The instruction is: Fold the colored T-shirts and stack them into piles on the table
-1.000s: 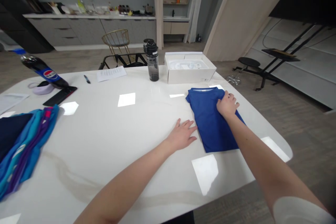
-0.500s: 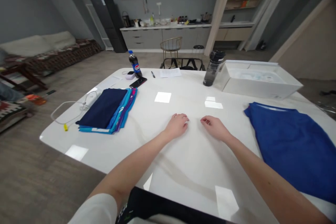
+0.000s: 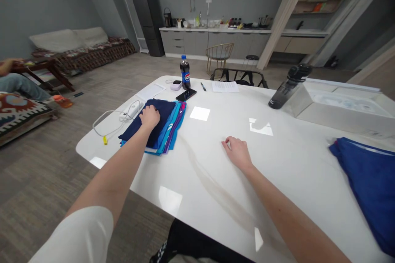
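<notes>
On the left of the white table (image 3: pixel 197 164) lies a stack of folded clothes (image 3: pixel 163 131), navy on top with light blue and purple layers under it. My left hand (image 3: pixel 150 117) rests on the navy top layer, fingers curled on the cloth; whether they pinch it is hard to tell. My right hand (image 3: pixel 237 151) is over the middle of the table, fingers loosely bent with nothing in them. A blue garment (image 3: pixel 370 185) lies at the right, cut off by the view's edge.
Behind the stack are a phone (image 3: pixel 186 95), a cola bottle (image 3: pixel 185 74) and a power strip with cables (image 3: pixel 132 110). A dark bottle (image 3: pixel 288 88) and a white box (image 3: pixel 345 111) stand at the back right. A person's leg (image 3: pixel 24 86) shows far left.
My left hand has moved left from the table's middle onto the folded stack. My right hand stays near the middle. The view has turned left.
</notes>
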Demonstrator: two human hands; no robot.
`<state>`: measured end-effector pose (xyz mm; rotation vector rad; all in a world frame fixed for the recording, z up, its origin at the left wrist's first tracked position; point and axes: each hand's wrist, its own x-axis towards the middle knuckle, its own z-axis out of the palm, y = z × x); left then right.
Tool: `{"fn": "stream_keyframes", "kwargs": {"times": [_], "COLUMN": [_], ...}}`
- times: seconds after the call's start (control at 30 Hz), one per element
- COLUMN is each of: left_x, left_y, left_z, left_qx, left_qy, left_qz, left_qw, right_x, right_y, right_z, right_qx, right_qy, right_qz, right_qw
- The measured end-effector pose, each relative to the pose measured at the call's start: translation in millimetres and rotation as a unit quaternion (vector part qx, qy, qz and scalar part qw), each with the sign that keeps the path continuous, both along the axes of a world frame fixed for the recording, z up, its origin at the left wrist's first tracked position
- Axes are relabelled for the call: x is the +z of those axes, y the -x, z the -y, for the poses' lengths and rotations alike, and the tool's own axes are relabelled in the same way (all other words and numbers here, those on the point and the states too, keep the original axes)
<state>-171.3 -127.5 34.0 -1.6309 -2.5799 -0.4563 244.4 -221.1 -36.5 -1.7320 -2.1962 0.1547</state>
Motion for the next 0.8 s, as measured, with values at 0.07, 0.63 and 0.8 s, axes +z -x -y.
{"fn": "stream_keyframes", "kwargs": {"times": [0.07,0.63,0.8], "left_x": [-2.2,42.7,13.0], "left_y": [7.2,-179.2,-289.9], "left_z": [-4.6,66.4,127.0], "left_qx": [-0.012,-0.339,-0.575], "left_qy": [-0.004,-0.149,0.001], "left_qz": [0.006,0.06,0.204], "left_qw": [1.0,0.927,0.792], "right_x": [-0.9,-1.7,6.9], "right_y": [-0.5,-26.3,-95.2], "right_z": [-0.8,-6.1,6.0], "right_qx": [0.001,-0.09,-0.179], "right_qy": [0.0,-0.016,-0.091], "right_qz": [0.014,-0.361,-0.412], "right_qw": [1.0,0.928,0.889]}}
